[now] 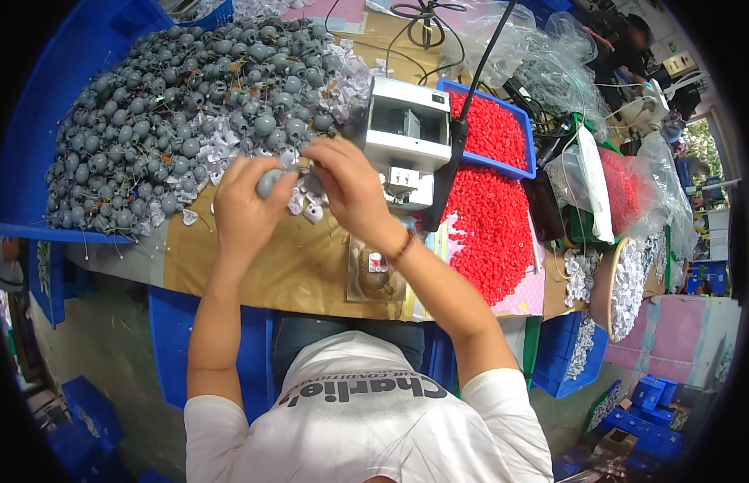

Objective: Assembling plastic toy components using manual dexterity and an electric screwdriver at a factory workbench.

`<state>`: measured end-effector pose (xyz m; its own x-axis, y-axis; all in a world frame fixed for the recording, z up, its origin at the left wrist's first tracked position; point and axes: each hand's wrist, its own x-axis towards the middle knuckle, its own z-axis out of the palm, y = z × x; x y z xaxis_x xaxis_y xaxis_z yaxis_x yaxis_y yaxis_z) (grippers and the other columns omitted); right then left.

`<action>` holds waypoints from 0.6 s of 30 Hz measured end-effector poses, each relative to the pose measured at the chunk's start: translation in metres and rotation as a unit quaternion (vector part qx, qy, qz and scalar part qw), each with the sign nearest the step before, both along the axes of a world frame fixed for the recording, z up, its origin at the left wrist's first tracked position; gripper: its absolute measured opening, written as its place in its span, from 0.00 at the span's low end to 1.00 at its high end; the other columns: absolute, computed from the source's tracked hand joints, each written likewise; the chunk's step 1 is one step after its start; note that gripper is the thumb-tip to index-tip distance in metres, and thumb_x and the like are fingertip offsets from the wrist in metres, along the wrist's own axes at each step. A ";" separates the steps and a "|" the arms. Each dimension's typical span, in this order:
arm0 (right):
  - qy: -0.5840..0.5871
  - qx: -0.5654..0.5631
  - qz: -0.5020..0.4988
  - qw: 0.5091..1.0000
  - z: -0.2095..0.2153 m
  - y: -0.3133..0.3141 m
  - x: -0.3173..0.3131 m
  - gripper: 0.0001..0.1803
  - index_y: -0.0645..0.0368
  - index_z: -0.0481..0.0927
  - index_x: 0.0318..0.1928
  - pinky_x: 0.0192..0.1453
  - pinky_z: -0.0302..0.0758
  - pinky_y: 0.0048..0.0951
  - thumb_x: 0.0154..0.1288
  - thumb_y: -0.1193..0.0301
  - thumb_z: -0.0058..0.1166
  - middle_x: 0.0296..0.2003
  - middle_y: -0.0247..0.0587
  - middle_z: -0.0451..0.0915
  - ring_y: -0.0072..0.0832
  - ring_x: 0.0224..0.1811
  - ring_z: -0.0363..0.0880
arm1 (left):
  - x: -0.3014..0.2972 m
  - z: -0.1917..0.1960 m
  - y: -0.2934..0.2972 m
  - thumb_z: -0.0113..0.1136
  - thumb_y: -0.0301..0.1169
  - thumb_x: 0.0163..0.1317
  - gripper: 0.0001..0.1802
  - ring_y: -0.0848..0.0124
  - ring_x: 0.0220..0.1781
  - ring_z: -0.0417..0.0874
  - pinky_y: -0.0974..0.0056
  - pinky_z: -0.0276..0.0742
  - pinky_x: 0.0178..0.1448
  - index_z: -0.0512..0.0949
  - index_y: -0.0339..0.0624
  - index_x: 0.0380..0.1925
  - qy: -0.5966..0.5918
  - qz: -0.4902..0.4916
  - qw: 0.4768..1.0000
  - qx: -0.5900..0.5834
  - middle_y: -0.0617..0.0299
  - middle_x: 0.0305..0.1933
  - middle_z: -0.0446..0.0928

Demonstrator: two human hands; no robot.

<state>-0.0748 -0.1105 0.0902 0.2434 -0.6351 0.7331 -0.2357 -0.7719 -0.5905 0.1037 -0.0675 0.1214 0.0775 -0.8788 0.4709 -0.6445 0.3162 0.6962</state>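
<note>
My left hand (250, 201) is closed around a smooth grey rounded plastic part (267, 183), held just above the table. Close beside it my right hand (346, 177) has its thumb and fingers pinched together near the part's far end; the small thing between them is mostly hidden. Beneath both hands lie loose white plastic pieces (313, 214). Just past them rises a large heap of similar grey rounded parts (133, 129), several with thin wires sticking out.
A white and grey machine (408, 121) stands right of my hands, with a black rod beside it. Small red pieces fill a blue tray (529, 165) and spread in a red pile (495, 241). A clear block (374, 278) sits near the table's front edge. Plastic bags (552, 64) lie far right.
</note>
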 end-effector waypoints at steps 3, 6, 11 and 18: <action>0.118 0.025 0.006 0.993 -0.015 -0.009 0.007 0.17 0.61 0.82 0.50 0.69 0.73 0.51 0.59 0.83 0.59 0.48 0.49 0.85 0.49 0.58 0.80 | 0.011 -0.030 -0.007 0.66 0.38 0.68 0.15 0.53 0.40 0.79 0.54 0.74 0.49 0.82 0.36 0.34 -0.159 0.037 0.985 0.054 0.51 0.34 0.76; 0.093 -0.017 -0.020 0.995 -0.014 -0.020 0.011 0.15 0.60 0.82 0.47 0.70 0.72 0.49 0.59 0.83 0.58 0.47 0.50 0.84 0.49 0.59 0.80 | 0.018 -0.044 -0.020 0.66 0.39 0.69 0.16 0.53 0.40 0.78 0.56 0.74 0.49 0.80 0.35 0.32 -0.047 -0.004 0.999 -0.016 0.51 0.34 0.76; 0.048 0.058 0.003 0.997 -0.005 -0.013 0.004 0.14 0.61 0.84 0.46 0.55 0.79 0.46 0.59 0.83 0.59 0.47 0.52 0.84 0.53 0.52 0.82 | 0.026 -0.061 -0.026 0.64 0.48 0.74 0.21 0.76 0.33 0.79 0.65 0.75 0.38 0.79 0.38 0.39 0.134 -0.026 0.978 0.160 0.63 0.33 0.81; 0.059 0.103 0.014 0.993 0.017 -0.014 -0.021 0.14 0.59 0.83 0.52 0.56 0.82 0.36 0.68 0.83 0.56 0.52 0.51 0.84 0.44 0.52 0.86 | 0.009 -0.025 -0.007 0.68 0.34 0.71 0.22 0.77 0.50 0.81 0.67 0.78 0.54 0.74 0.41 0.60 0.267 -0.225 0.907 0.235 0.62 0.52 0.78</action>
